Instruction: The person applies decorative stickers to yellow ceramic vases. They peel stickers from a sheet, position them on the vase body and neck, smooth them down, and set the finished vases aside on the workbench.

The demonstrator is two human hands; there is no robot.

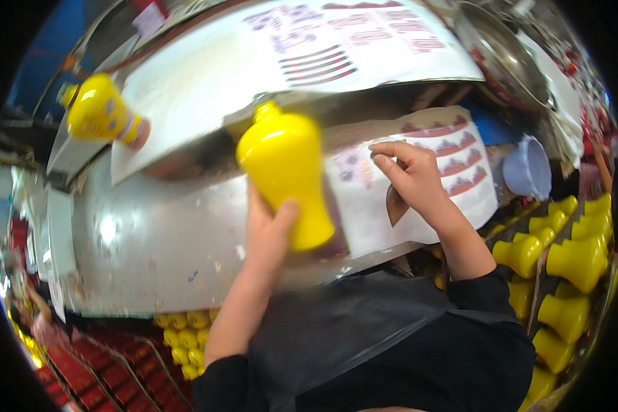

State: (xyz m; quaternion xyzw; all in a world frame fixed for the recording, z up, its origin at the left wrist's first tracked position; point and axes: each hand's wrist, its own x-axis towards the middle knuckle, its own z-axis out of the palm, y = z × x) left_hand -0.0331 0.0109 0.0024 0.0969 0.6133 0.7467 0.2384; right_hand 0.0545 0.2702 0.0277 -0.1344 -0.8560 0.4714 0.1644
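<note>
My left hand [271, 223] is wrapped round the lower part of a glossy yellow vase [281, 147], a little blurred, held tilted above the metal worktable. The vase has a narrow neck and a broad shoulder. To its right my right hand [413, 175] is closed in a pinch above a white printed sheet [364, 220]. What its fingertips hold is too small to make out. A dark brown pointed piece [395, 206] shows just below that hand; whether the hand holds it I cannot tell. Rows of brown-red printed bands [460, 165] run along the sheet.
A patterned yellow vase [99, 110] stands at the left. A raised white board [199, 75] bears another printed sheet [357, 41]. At the right are a metal basin [505, 58], a pale blue bucket [527, 168] and racks of yellow vases [577, 264]. Metal worktable [144, 254] spreads left.
</note>
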